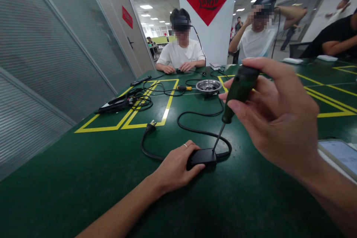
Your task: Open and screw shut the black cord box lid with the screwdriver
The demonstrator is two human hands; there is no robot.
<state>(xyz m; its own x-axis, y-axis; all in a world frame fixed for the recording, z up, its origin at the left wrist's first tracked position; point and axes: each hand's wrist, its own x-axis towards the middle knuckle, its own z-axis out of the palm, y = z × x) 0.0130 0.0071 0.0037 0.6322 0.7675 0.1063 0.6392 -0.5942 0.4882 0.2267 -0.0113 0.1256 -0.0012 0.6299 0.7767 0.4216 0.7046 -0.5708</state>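
Note:
My left hand (180,163) grips a black power adapter (205,157) by its left end and holds it flat on the green table. In my right hand (275,115) is a screwdriver (240,91) with a dark green handle. Its thin shaft slants down to the left, and the tip meets the adapter's top near the far right corner. I cannot make out the screw under the tip. A cord with a plug (151,126) runs from the adapter's left side. Another black cable (195,131) leaves its right side and curls away across the table.
A metal bowl (208,86) with small dark parts stands beyond the adapter, beside a yellow-and-black screwdriver (184,88). Tangled black cables (136,100) lie at left. A phone (340,154) rests at right. Yellow tape marks the table (83,178). Two people in white shirts sit opposite.

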